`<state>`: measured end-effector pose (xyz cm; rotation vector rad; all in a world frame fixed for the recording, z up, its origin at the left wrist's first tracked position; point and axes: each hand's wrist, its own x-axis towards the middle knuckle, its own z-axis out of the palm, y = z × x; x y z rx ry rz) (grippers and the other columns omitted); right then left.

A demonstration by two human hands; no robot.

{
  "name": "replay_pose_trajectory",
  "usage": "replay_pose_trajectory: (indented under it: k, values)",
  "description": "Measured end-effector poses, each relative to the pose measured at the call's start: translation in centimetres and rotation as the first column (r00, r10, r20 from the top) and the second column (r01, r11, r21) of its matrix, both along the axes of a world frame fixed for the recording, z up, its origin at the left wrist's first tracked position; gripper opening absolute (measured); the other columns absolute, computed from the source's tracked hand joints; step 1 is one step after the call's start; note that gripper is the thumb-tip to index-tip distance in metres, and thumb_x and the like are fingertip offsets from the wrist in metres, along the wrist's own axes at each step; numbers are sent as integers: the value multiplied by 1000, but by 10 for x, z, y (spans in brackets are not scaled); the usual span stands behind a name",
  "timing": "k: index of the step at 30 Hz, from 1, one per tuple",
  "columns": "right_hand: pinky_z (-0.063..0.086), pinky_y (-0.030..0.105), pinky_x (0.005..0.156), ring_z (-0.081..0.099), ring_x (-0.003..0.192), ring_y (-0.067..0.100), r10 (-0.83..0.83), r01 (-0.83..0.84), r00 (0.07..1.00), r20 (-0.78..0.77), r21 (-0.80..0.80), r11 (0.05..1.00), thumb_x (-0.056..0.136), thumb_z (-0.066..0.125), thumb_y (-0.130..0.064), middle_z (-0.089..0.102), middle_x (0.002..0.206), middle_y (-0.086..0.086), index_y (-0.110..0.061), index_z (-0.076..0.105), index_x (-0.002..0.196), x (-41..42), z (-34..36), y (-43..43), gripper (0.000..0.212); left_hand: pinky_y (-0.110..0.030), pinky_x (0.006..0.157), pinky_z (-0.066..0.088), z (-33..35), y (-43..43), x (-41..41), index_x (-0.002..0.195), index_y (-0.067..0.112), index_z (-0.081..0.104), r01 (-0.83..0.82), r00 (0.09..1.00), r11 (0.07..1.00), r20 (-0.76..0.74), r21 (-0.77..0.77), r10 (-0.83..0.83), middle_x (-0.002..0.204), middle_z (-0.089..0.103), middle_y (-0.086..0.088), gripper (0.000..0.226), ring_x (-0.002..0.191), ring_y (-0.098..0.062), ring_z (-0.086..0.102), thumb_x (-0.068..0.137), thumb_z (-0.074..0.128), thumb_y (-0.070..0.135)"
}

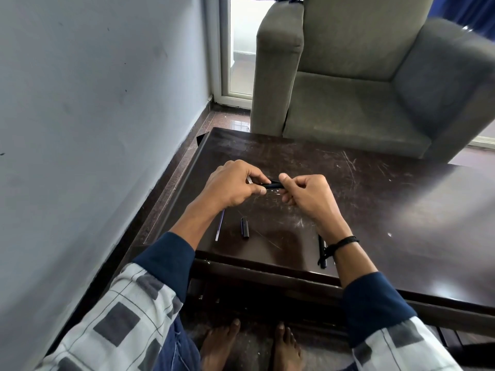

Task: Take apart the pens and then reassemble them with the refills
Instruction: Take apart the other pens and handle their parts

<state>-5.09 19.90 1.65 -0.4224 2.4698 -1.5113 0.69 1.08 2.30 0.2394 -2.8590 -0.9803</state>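
dark brown table (375,188), grey armchair (348,97), black pen (273,185)

Dark table (375,210): refill (219,226), cap (244,227), pen (320,245).

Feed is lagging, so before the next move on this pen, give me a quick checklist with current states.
1. Grip of left hand on black pen: ok, pinched.
2. Grip of right hand on its other end: ok.
3. Pen joint loose: cannot tell, fingers cover the ends.
4. Refill lying on table by left forearm: ok.
5. Short black piece beside refill, apart from it: ok.
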Motion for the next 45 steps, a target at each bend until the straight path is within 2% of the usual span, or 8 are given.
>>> replay_pose_trajectory:
  k: [5,10,19,23,28,34,39,45]
  values:
    - [54,28,66,63,60,6,-13,14,1000,17,-66,998,92,66,-52,76,72,3,-14,77,81,3,7,0,41,-45,87,57,-1,-2,-1,103,47,77,1,1000,1000,-8,11,-1,92,77,14,23,88,-9,69,83,81,37]
    - [51,26,65,64,62,7,28,-23,999,33,-143,989,86,80,-16,75,74,6,-12,78,87,0,6,2,4,-46,86,58,-3,-3,-2,101,47,77,-15,1000,1000,-24,22,16,93,77,15,22,89,-9,69,81,83,37]
    - [55,36,77,63,62,8,-36,40,999,41,-103,994,93,64,-55,76,71,4,-13,78,79,0,5,2,46,-46,88,57,-3,-3,-3,102,45,77,-12,1000,1000,-26,22,12,93,76,13,22,90,-10,68,82,82,37]
    - [54,31,74,64,65,8,-19,36,997,76,-218,975,94,68,-41,78,79,4,-13,77,95,1,10,4,29,-46,88,58,-3,-3,-3,103,44,78,-23,1000,999,-17,25,24,93,76,13,23,89,-10,69,82,82,36]
    - [50,29,66,61,64,9,21,-13,999,47,-152,988,83,82,-15,72,69,0,-14,79,84,-3,4,3,3,-46,87,58,-3,-2,-3,101,45,78,-14,1000,1000,-18,26,14,93,76,14,21,88,-10,69,82,82,36]
    - [53,35,69,60,62,10,-14,17,999,31,-117,993,89,75,-40,75,71,6,-13,76,74,-3,3,3,31,-45,87,57,-2,0,-2,101,45,78,-3,1000,1000,-20,25,4,88,75,14,20,85,-9,69,83,81,38]
    - [49,37,67,58,65,14,29,-27,999,13,-120,992,81,84,-25,70,70,5,-16,79,79,-6,3,4,11,-46,86,57,0,-1,-1,99,47,77,1,1000,1000,-10,18,-1,87,75,15,18,85,-8,68,83,81,39]
    - [47,34,62,55,56,11,-22,26,999,48,-98,995,85,79,-31,67,64,5,-12,73,68,-6,2,4,26,-44,87,56,-1,4,-1,103,44,78,-8,1000,1000,-26,-7,8,93,76,12,19,89,-11,67,85,79,37]
